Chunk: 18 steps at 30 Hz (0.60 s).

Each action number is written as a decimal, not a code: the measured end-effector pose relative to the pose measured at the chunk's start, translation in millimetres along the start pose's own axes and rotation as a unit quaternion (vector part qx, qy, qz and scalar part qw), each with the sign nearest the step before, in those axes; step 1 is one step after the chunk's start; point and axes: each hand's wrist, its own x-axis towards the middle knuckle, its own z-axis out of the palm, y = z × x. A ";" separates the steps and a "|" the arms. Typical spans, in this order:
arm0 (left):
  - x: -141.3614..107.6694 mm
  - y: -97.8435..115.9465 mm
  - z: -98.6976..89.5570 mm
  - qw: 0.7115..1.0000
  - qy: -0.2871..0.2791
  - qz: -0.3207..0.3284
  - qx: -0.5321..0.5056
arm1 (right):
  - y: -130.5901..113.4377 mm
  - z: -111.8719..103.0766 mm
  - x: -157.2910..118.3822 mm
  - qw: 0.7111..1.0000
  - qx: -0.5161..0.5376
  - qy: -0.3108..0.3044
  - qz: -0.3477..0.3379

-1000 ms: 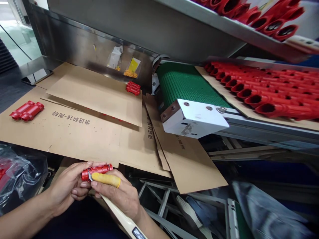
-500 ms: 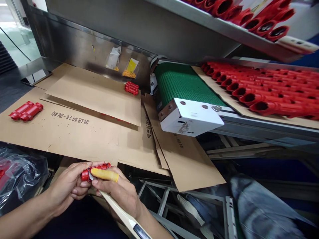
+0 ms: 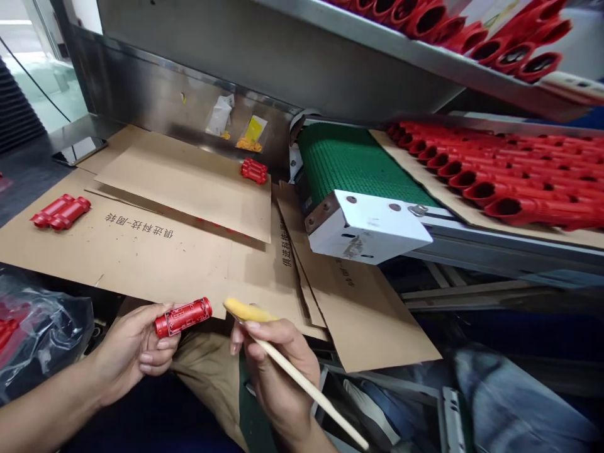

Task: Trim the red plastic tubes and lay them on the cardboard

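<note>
A red plastic tube-shaped part [image 3: 184, 316], with dark outlines along its side, is gripped at its left end by the fingers of my left hand [image 3: 129, 355]. My right hand [image 3: 285, 371] is closed around a knife [image 3: 314, 393] with a long cream handle, which slants down to the right. Its blade is mostly hidden by the fingers. A yellow finger cot [image 3: 248, 310] covers the right index finger. A gap separates that fingertip from the red part. Two similar red parts [image 3: 61, 211] lie side by side on the cardboard, and a small red group [image 3: 253, 170] rests farther back.
Cardboard sheets [image 3: 141, 251] cover the bench. To the right is a green conveyor belt [image 3: 349, 160] with a white metal end cover [image 3: 370, 229] and rows of red parts [image 3: 523, 176]. A phone [image 3: 80, 151] and plastic bag [image 3: 51, 340] are at left. Someone's denim-clad leg [image 3: 519, 402] shows lower right.
My right hand and the knife have moved right, away from the red part, uncovering its side. My left hand still holds the part. The view has shifted slightly.
</note>
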 end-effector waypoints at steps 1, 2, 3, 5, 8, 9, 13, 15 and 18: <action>-0.1 3.0 -1.3 1.000 -0.002 0.015 0.016 | 0.2 -3.1 0.2 1.000 0.011 0.001 0.010; 0.0 7.8 -4.1 0.998 0.000 0.037 0.045 | 0.7 -5.8 0.1 1.000 0.008 0.001 0.011; 0.3 14.7 -8.5 0.994 0.009 0.070 0.086 | 1.6 -8.2 -0.6 1.000 -0.011 0.000 0.005; 0.8 33.7 -21.6 0.964 0.065 0.168 0.194 | 4.7 -12.6 -3.8 0.999 -0.051 0.012 -0.016; -4.0 64.2 -41.7 0.884 0.191 0.307 0.297 | 12.2 -17.6 -8.4 0.996 -0.082 0.025 -0.013; -7.0 70.6 -44.9 0.875 0.206 0.326 0.290 | 14.3 -17.8 -8.3 0.995 -0.095 0.015 -0.014; -15.7 62.1 -32.2 0.958 0.075 0.236 0.143 | 14.1 -6.2 2.0 0.983 -0.146 -0.074 -0.078; -15.7 43.5 -19.2 0.982 0.021 0.174 0.065 | 12.6 4.3 10.1 0.973 -0.146 -0.127 -0.128; -12.4 17.5 -7.3 0.994 0.014 0.107 -0.003 | 18.4 17.0 17.0 0.955 -0.160 -0.177 -0.176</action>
